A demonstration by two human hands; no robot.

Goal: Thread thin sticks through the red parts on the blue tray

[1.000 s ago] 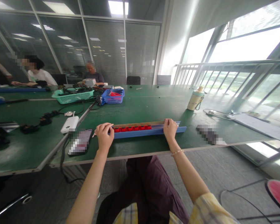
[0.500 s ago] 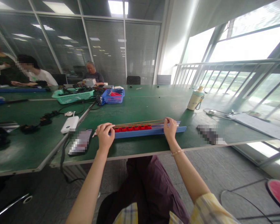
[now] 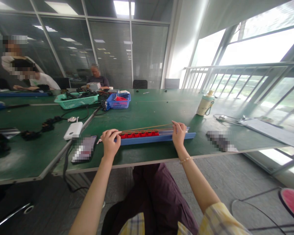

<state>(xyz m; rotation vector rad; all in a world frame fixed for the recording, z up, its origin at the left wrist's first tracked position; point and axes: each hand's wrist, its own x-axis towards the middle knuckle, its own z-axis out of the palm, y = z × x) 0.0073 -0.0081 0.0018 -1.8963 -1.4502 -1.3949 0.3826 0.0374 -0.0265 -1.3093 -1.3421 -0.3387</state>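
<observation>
Pinching a raised strand (image 3: 149, 127), the right hand (image 3: 178, 132) could, I reckon, slip and let it snap leftward. The left hand (image 3: 110, 140) clasps the blue rail (image 3: 154, 140) beneath it

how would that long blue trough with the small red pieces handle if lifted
The long, narrow blue trough would probably feel fairly stiff, since its front edge runs straight. It may be heavier toward the left, where the row of small red pieces sits. Its flat front side suggests it won't roll on the green table.
</observation>
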